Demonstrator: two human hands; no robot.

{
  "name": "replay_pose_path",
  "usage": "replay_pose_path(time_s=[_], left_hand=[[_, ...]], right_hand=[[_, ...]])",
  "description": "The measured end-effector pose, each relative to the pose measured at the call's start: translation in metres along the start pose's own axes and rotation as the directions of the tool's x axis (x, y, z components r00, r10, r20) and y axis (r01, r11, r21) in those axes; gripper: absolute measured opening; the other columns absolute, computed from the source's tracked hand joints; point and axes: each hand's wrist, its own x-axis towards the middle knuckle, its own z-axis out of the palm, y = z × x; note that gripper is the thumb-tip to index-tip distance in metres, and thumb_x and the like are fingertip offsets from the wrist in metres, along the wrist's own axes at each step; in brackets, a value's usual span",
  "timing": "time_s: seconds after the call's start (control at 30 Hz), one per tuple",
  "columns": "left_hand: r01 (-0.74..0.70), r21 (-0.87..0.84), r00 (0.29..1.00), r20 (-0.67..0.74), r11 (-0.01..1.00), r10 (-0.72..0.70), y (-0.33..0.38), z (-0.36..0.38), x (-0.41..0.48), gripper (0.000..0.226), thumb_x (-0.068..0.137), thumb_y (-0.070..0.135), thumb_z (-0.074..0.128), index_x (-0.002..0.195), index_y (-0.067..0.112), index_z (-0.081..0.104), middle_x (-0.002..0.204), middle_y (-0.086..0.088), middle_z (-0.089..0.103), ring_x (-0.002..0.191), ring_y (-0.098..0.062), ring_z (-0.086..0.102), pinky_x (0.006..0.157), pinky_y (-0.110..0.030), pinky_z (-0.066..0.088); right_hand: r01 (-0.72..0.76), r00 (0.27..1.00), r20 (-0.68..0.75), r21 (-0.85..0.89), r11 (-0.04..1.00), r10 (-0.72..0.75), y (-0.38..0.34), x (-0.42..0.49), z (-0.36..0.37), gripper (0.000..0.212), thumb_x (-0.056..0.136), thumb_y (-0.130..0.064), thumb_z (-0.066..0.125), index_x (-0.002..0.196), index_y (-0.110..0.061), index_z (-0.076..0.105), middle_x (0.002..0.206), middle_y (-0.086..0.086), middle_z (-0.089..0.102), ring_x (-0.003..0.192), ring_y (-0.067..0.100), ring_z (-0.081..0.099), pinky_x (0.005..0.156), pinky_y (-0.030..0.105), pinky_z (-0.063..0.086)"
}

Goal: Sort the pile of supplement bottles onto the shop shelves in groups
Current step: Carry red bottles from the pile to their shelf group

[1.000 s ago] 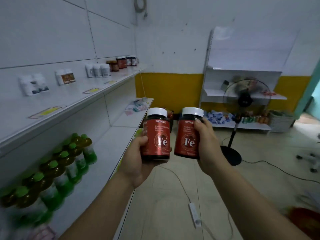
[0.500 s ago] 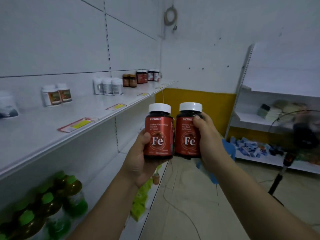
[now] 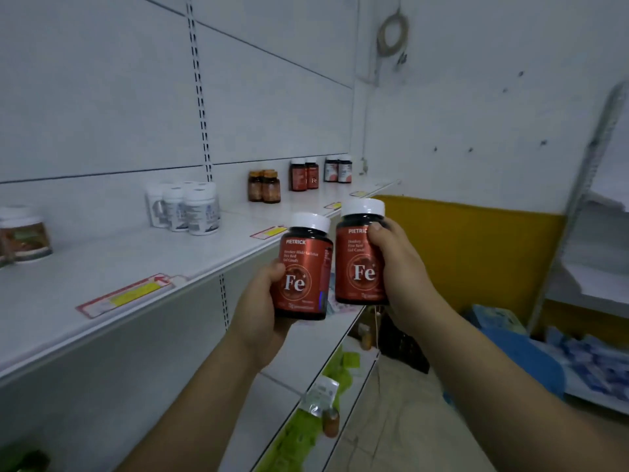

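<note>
My left hand (image 3: 260, 311) grips a red Fe bottle (image 3: 304, 270) with a white cap, held upright. A second, identical Fe bottle (image 3: 357, 257) sits slightly higher in my right hand (image 3: 401, 267). Both hang in the air just off the front edge of the white upper shelf (image 3: 102, 267). On that shelf, far along, stand two matching red Fe bottles (image 3: 304, 174). Beside them are small amber bottles (image 3: 265, 186), white bottles (image 3: 185, 208), red-and-white bottles (image 3: 337, 169) and a white jar (image 3: 25, 235) at the left edge.
Price tags (image 3: 126, 296) line the shelf's front edge. A lower shelf (image 3: 306, 356) holds green packets (image 3: 340, 369) and a small bottle. A second white shelving unit (image 3: 585, 233) stands at right above blue packets (image 3: 592, 362). The far wall is white over yellow.
I have walked further along the shelf; the grouped bottles look closer. The bottle in my right hand has risen a little above the other. Both hands keep their grip.
</note>
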Motion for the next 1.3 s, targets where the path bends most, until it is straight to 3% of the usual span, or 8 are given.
replay_pose_path(time_s=[0.13, 0.23, 0.4, 0.53, 0.83, 1.0, 1.13, 1.3], left_hand=[[-0.015, -0.056, 0.999, -0.043, 0.998, 0.013, -0.023, 0.054, 0.061, 0.031, 0.084, 0.034, 0.047, 0.103, 0.013, 0.062, 0.084, -0.006, 0.072, 0.069, -0.016, 0.068, 0.062, -0.032, 0.055], [-0.029, -0.085, 0.998, -0.054, 0.996, 0.024, -0.038, 0.095, 0.105, 0.034, 0.071, 0.030, 0.054, 0.100, 0.013, 0.061, 0.078, -0.006, 0.073, 0.069, -0.017, 0.069, 0.061, -0.032, 0.058], [-0.080, -0.016, 0.993, -0.088, 0.997, 0.078, -0.060, 0.142, 0.179, 0.022, 0.090, 0.028, 0.047, 0.105, 0.015, 0.058, 0.085, -0.006, 0.072, 0.075, -0.017, 0.069, 0.069, -0.035, 0.054], [-0.133, 0.132, 0.973, -0.170, 0.982, 0.155, -0.075, 0.166, 0.239, 0.017, 0.097, 0.026, 0.043, 0.102, 0.018, 0.057, 0.092, -0.007, 0.067, 0.082, -0.020, 0.065, 0.076, -0.041, 0.055], [-0.239, 0.297, 0.888, -0.319, 0.925, 0.332, -0.091, 0.169, 0.380, 0.015, 0.097, 0.030, 0.042, 0.102, 0.023, 0.055, 0.107, -0.012, 0.064, 0.097, -0.027, 0.064, 0.080, -0.045, 0.055], [-0.282, 0.287, 0.855, -0.358, 0.916, 0.375, -0.097, 0.171, 0.439, 0.011, 0.093, 0.021, 0.050, 0.103, 0.021, 0.056, 0.098, -0.007, 0.066, 0.086, -0.019, 0.064, 0.079, -0.039, 0.055], [-0.230, 0.396, 0.824, -0.406, 0.889, 0.395, -0.095, 0.164, 0.472, 0.022, 0.091, 0.023, 0.055, 0.112, 0.018, 0.059, 0.102, -0.005, 0.070, 0.090, -0.019, 0.068, 0.082, -0.039, 0.054], [-0.151, 0.581, 0.756, -0.453, 0.800, 0.472, -0.091, 0.157, 0.503, 0.011, 0.091, 0.027, 0.059, 0.101, 0.025, 0.059, 0.099, 0.003, 0.070, 0.088, -0.010, 0.068, 0.078, -0.028, 0.051]], right_hand=[[-0.020, 0.996, 0.093, 0.006, 1.000, 0.019, 0.002, 0.074, -0.053, 0.027, 0.096, -0.037, 0.049, 0.121, -0.027, 0.051, 0.105, 0.008, 0.066, 0.088, 0.023, 0.068, 0.063, 0.031, 0.055], [-0.020, 0.990, 0.139, -0.002, 1.000, 0.020, -0.001, 0.123, -0.094, 0.015, 0.096, -0.038, 0.050, 0.110, -0.033, 0.051, 0.106, 0.007, 0.065, 0.091, 0.024, 0.069, 0.067, 0.033, 0.057], [-0.005, 0.993, 0.121, 0.032, 0.999, 0.001, -0.003, 0.197, -0.148, 0.031, 0.096, -0.036, 0.050, 0.125, -0.026, 0.048, 0.105, 0.005, 0.066, 0.091, 0.021, 0.068, 0.073, 0.037, 0.058], [0.004, 0.992, 0.123, 0.040, 0.999, -0.009, 0.005, 0.254, -0.175, 0.029, 0.096, -0.035, 0.050, 0.124, -0.026, 0.048, 0.104, 0.004, 0.065, 0.087, 0.018, 0.068, 0.063, 0.028, 0.055], [0.019, 0.971, 0.237, 0.017, 1.000, -0.022, 0.052, 0.398, -0.191, 0.025, 0.097, -0.033, 0.049, 0.121, -0.027, 0.047, 0.100, 0.003, 0.065, 0.084, 0.017, 0.067, 0.062, 0.027, 0.054], [0.031, 0.948, 0.316, 0.017, 0.999, -0.034, 0.066, 0.472, -0.200, 0.018, 0.097, -0.031, 0.049, 0.115, -0.030, 0.047, 0.096, 0.001, 0.064, 0.078, 0.013, 0.066, 0.053, 0.020, 0.052], [0.014, 0.926, 0.377, 0.051, 0.999, -0.032, 0.082, 0.523, -0.191, 0.022, 0.096, -0.033, 0.050, 0.118, -0.029, 0.048, 0.102, 0.002, 0.064, 0.085, 0.016, 0.067, 0.062, 0.026, 0.053], [-0.002, 0.867, 0.497, 0.092, 0.996, -0.044, 0.104, 0.583, -0.174, 0.027, 0.096, -0.033, 0.052, 0.122, -0.027, 0.048, 0.104, 0.001, 0.063, 0.084, 0.014, 0.066, 0.066, 0.028, 0.054]])
